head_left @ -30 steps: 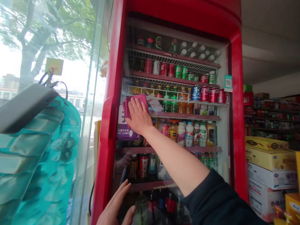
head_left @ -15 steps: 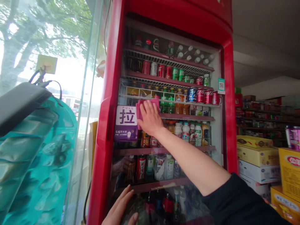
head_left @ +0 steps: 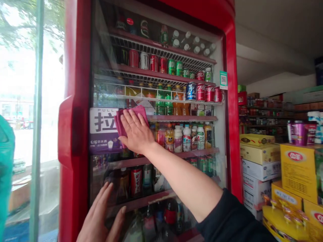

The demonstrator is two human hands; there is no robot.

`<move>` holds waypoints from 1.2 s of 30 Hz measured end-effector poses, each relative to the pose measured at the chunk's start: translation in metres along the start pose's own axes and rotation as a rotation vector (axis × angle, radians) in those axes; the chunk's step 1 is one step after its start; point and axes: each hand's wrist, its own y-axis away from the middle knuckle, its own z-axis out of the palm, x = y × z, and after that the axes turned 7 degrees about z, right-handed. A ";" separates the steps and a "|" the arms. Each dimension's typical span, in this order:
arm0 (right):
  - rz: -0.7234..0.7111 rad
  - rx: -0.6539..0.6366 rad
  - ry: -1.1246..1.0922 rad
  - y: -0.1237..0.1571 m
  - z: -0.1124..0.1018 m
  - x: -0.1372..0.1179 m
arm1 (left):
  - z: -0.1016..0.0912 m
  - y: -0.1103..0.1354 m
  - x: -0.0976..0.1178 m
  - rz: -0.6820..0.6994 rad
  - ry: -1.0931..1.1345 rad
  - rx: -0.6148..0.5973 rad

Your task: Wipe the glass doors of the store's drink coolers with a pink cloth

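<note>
A tall red drinks fridge [head_left: 73, 141] with a glass door fills the middle of the view. My right hand [head_left: 135, 131] lies flat on the glass, pressing a magenta cloth [head_left: 128, 116] against it beside a purple "PULL" sticker [head_left: 103, 131]. Lower down, my left hand [head_left: 99, 215] rests open on the glass with fingers spread, holding nothing. Behind the door, shelves carry cans [head_left: 202, 92] and bottles [head_left: 186, 137].
A window with a green frame post [head_left: 36, 117] stands at the left. Stacked cartons [head_left: 259, 158] and yellow boxes [head_left: 299, 168] sit at the right, with stocked shop shelves [head_left: 272, 114] behind them.
The view has swung right and closer to the fridge. My right hand with the cloth has slid along the glass near the sticker. The teal cover at left has nearly left the frame.
</note>
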 end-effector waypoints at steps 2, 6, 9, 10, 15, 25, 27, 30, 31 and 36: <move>0.081 0.010 0.011 0.024 -0.004 0.036 | 0.002 -0.020 0.010 -0.026 0.004 0.037; 0.304 0.035 0.100 0.075 -0.018 0.118 | 0.008 -0.047 0.028 -0.043 0.047 0.063; 0.482 0.070 0.162 0.100 -0.027 0.159 | 0.011 -0.054 0.038 -0.009 0.044 0.068; 0.523 0.083 0.171 0.103 -0.028 0.163 | 0.011 -0.055 0.040 0.006 0.040 0.075; 0.472 0.054 0.101 0.082 -0.020 0.114 | 0.001 -0.063 0.051 0.024 0.016 0.102; -0.021 0.020 0.004 0.052 -0.005 0.033 | 0.006 -0.088 0.066 0.022 -0.055 0.126; 0.014 0.007 0.004 0.065 -0.010 0.059 | 0.014 -0.090 0.069 0.021 -0.051 0.119; 0.155 0.010 0.035 0.095 -0.019 0.114 | 0.023 -0.094 0.072 0.022 -0.054 0.100; 0.213 0.014 0.056 0.106 -0.022 0.133 | 0.025 -0.095 0.071 0.025 -0.057 0.096; 0.537 0.080 0.160 0.150 -0.033 0.203 | 0.021 -0.095 0.064 0.031 -0.058 0.096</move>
